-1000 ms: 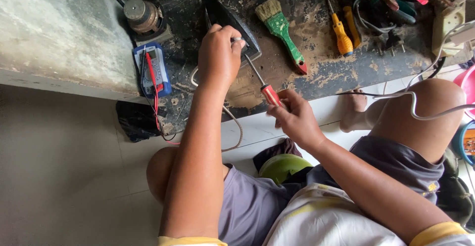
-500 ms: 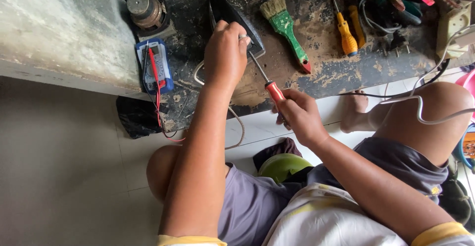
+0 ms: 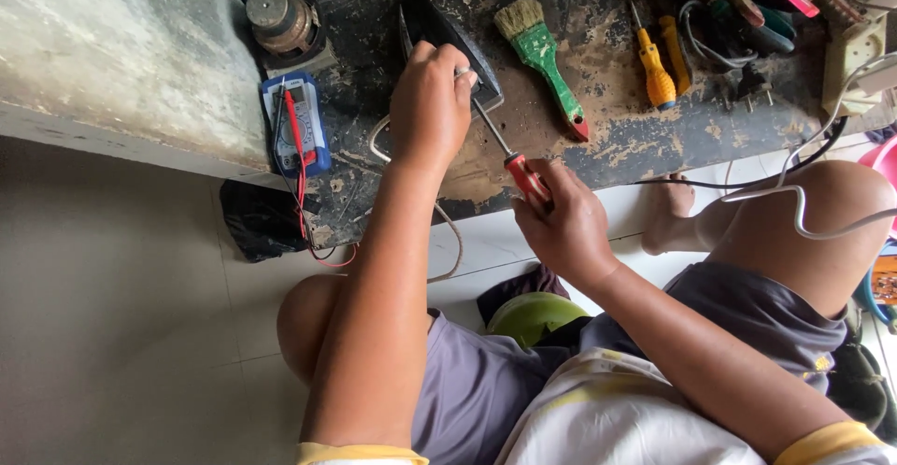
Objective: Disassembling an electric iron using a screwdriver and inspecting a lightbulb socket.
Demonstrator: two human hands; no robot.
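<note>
A dark wedge-shaped appliance (image 3: 425, 18) lies on the worn black workbench (image 3: 607, 138). My left hand (image 3: 430, 100) grips its near end, fingers curled over the edge. In my right hand (image 3: 563, 229) is a red-handled screwdriver (image 3: 519, 171). Its thin metal shaft (image 3: 488, 128) slants up and left, and the tip meets the appliance right beside my left fingers. The exact spot under the tip is hidden by my left hand.
A blue multimeter (image 3: 295, 125) with red leads lies left of my left arm, with a small round motor (image 3: 280, 20) behind it. To the right are a green-handled brush (image 3: 547, 65), a yellow screwdriver (image 3: 656, 74), a heap of tools (image 3: 747, 2) and a power strip (image 3: 852, 49). A white cable (image 3: 794, 205) crosses my right knee.
Both hands keep their grip. The screwdriver and hands sit slightly further right in the view; the shaft stays on the appliance.
</note>
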